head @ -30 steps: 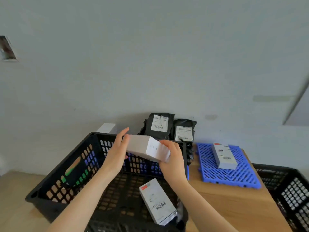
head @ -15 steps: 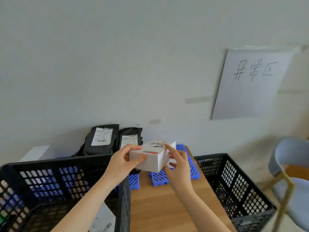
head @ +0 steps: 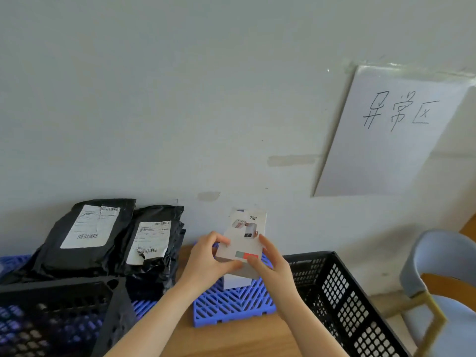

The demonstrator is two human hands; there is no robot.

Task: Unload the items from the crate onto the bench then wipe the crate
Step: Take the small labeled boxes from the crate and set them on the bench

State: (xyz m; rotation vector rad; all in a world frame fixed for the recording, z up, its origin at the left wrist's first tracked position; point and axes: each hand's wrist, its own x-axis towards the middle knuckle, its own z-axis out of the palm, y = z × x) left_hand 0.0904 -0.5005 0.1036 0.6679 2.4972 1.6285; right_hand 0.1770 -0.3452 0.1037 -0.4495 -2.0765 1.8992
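Crate (head: 59,305) sits low left, black and perforated, next to the wooden bench (head: 231,341). Blue pallet (head: 231,302) lies on the bench. Just above it, the white box (head: 244,243), with left hand (head: 206,261) and right hand (head: 273,266) both gripping its near end, fingers curled round.

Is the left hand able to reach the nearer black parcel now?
Likely within reach: nothing lies between the left hand and the black parcel, but it grips the white box with the right hand.
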